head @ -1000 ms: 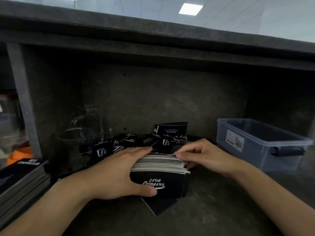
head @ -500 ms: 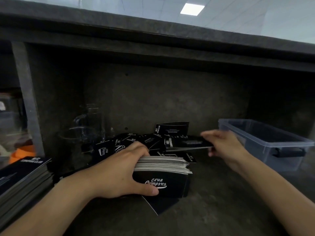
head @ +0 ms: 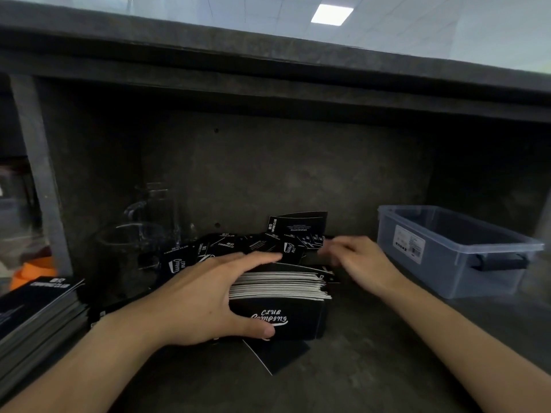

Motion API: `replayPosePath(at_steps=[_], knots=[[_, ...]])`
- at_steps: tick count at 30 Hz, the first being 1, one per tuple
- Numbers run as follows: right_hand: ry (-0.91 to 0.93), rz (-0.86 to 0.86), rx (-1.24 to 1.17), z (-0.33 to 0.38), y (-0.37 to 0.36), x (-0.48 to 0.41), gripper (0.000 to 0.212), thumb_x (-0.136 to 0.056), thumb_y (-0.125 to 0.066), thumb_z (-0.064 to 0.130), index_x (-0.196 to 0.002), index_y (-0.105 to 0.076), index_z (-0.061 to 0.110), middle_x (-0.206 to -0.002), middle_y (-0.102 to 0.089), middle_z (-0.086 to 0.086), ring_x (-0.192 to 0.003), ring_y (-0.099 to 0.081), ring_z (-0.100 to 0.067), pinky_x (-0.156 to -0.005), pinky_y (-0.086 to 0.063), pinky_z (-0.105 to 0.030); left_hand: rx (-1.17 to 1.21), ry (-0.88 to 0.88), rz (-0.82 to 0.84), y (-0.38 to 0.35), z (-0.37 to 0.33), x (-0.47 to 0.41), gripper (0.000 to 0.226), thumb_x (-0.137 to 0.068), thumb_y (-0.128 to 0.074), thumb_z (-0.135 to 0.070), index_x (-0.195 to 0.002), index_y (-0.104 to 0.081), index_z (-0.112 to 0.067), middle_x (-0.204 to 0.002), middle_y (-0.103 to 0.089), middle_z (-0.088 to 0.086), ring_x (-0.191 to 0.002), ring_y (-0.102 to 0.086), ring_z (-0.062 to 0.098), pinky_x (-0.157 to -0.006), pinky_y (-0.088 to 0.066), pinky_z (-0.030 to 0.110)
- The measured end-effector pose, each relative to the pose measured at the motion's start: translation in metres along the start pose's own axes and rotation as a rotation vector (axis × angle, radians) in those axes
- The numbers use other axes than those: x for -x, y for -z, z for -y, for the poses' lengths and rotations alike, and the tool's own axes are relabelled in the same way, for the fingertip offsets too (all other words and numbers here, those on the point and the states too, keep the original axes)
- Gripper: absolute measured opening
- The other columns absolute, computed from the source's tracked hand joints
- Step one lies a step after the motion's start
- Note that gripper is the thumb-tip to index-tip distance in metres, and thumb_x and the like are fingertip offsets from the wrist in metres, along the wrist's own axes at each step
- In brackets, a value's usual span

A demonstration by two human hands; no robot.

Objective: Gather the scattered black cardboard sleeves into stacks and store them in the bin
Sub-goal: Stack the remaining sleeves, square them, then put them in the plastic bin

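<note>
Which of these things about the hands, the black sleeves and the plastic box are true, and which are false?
1. The left hand grips the stack of sleeves. True.
2. The bin sits left of the stack. False: it sits on the right.
3. Loose sleeves lie behind the stack. True.
4. The right hand is inside the bin. False: it is outside the bin, by the loose sleeves.

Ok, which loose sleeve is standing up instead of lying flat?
The sleeve at the very back, propped on edge against the wall. The others lie flat in the pile.
</note>
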State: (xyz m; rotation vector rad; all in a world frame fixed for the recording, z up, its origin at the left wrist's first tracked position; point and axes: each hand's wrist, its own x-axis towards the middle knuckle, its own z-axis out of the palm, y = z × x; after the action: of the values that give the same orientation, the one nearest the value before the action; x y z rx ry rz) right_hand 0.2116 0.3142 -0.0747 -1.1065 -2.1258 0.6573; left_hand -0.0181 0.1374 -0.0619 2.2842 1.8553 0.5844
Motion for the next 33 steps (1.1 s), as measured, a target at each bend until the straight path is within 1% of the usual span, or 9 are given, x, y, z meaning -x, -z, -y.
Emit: replayPosePath(at_steps=[3, 5, 10, 13, 15, 19, 23, 29, 33], knots=[[0.106, 0.238, 0.341, -0.025, 0.008, -0.004, 0.059, -0.090, -0.067, 0.052, -0.142, -0.054, 0.028, -0.133, -0.060, 0.012, -0.123, -0.055, -0.006, -0.109, -0.044, -0.029, -0.026, 0.017, 0.000, -0.003, 0.003, -0.002, 0.080, -0.061, -0.073, -0.084, -0.132, -0.046, -0.056, -0.126, -0.036, -0.039, -0.112, -0.047, -0.013, -0.098, -0.048, 0.025], [0.099, 0.322, 0.386, -0.032, 0.007, -0.006, 0.072, -0.086, -0.068, 0.059, -0.148, -0.047, 0.030, -0.142, -0.056, 0.010, -0.128, -0.052, -0.006, -0.113, -0.043, -0.034, -0.035, 0.018, 0.001, -0.003, 0.003, -0.003, 0.077, -0.061, -0.072, -0.084, -0.128, -0.048, -0.053, -0.123, -0.041, -0.037, -0.109, -0.048, -0.014, -0.097, -0.048, 0.023], [0.013, 0.336, 0.266, -0.028, 0.011, -0.013, 0.060, -0.086, -0.078, 0.040, -0.139, -0.052, 0.031, -0.120, -0.056, 0.011, -0.097, -0.056, -0.003, -0.082, -0.045, -0.016, 0.010, 0.009, 0.004, -0.002, 0.001, -0.001, 0.075, -0.064, -0.075, -0.079, -0.128, -0.039, -0.062, -0.123, -0.047, -0.038, -0.110, -0.047, -0.017, -0.096, -0.046, 0.020], [-0.019, 0.314, 0.093, -0.030, 0.013, -0.013, 0.027, -0.091, -0.075, 0.026, -0.116, -0.066, 0.027, -0.107, -0.061, 0.004, -0.086, -0.060, -0.005, -0.074, -0.048, -0.015, 0.019, -0.001, -0.004, -0.002, 0.000, -0.002, 0.070, -0.065, -0.076, -0.077, -0.125, -0.045, -0.059, -0.122, -0.051, -0.034, -0.110, -0.049, -0.015, -0.097, -0.047, 0.020], [-0.021, 0.234, 0.019, -0.032, 0.018, -0.012, 0.012, -0.097, -0.067, 0.018, -0.106, -0.071, 0.025, -0.102, -0.067, 0.000, -0.086, -0.063, -0.008, -0.073, -0.050, -0.018, 0.023, 0.001, -0.006, -0.002, 0.000, -0.002, 0.070, -0.065, -0.077, -0.077, -0.125, -0.046, -0.057, -0.121, -0.050, -0.035, -0.110, -0.048, -0.017, -0.097, -0.045, 0.018], [-0.101, 0.043, -0.066, -0.029, 0.033, -0.010, 0.022, -0.105, -0.053, 0.013, -0.098, -0.072, 0.022, -0.106, -0.070, 0.003, -0.098, -0.061, -0.008, -0.073, -0.044, -0.017, 0.032, -0.008, -0.003, -0.003, 0.002, -0.003, 0.070, -0.064, -0.077, -0.078, -0.123, -0.046, -0.058, -0.121, -0.051, -0.035, -0.112, -0.049, -0.014, -0.098, -0.046, 0.021], [-0.221, -0.087, -0.266, -0.030, 0.040, -0.010, 0.021, -0.105, -0.054, 0.014, -0.102, -0.074, 0.017, -0.106, -0.072, -0.003, -0.108, -0.063, -0.018, -0.092, -0.049, -0.030, 0.045, -0.016, -0.009, -0.003, 0.001, -0.002, 0.067, -0.065, -0.078, -0.076, -0.122, -0.047, -0.057, -0.122, -0.050, -0.035, -0.112, -0.050, -0.014, -0.097, -0.046, 0.019], [-0.282, 0.096, -0.463, -0.012, 0.020, 0.000, 0.015, -0.096, -0.068, 0.019, -0.108, -0.074, 0.011, -0.104, -0.075, -0.006, -0.093, -0.067, -0.017, -0.074, -0.051, -0.029, 0.054, -0.037, -0.010, -0.003, 0.001, -0.001, 0.072, -0.067, -0.077, -0.075, -0.127, -0.047, -0.053, -0.128, -0.043, -0.033, -0.115, -0.050, -0.011, -0.099, -0.046, 0.021], [-0.325, 0.210, -0.443, -0.005, 0.001, 0.001, 0.010, -0.097, -0.065, 0.007, -0.098, -0.072, 0.013, -0.083, -0.067, -0.003, -0.057, -0.054, -0.007, -0.050, -0.042, -0.018, 0.055, 0.029, -0.017, -0.003, -0.001, 0.001, 0.102, -0.061, -0.080, -0.076, -0.138, -0.013, -0.066, -0.139, -0.026, -0.046, -0.124, -0.038, -0.017, -0.102, -0.036, 0.013]])
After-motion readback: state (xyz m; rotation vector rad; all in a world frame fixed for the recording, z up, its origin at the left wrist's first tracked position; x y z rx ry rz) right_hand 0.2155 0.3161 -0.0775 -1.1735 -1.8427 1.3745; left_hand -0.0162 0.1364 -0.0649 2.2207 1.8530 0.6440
